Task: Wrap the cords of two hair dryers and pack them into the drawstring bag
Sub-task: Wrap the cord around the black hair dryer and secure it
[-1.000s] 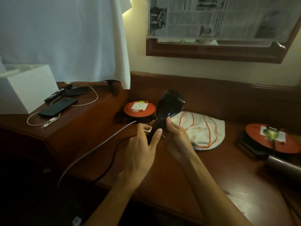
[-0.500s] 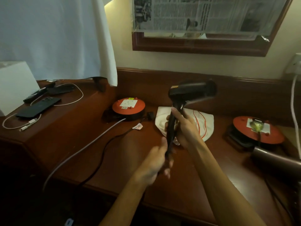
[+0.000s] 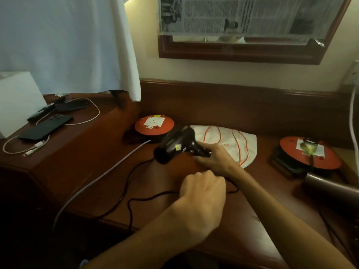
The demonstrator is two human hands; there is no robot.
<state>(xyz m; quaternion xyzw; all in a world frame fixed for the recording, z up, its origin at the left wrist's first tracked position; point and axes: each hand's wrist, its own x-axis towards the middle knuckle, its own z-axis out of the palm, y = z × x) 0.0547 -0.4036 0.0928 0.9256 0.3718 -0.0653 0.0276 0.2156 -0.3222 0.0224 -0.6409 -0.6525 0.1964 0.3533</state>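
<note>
**Inspector A:** The black hair dryer (image 3: 175, 145) is held low over the surface (image 3: 242, 220) by its handle, right hand (image 3: 217, 159) fingers clamped round it, nozzle toward 9 o'clock. The drawstring bag (image 3: 225, 141) lies at 3 o'clock of it.

**Inspector B:** The left hand (image 3: 203, 188) is curled on the black cord (image 3: 136, 199). The cord is judged limp and springy; the dryer rigid, light, best gripped at the handle.
</note>
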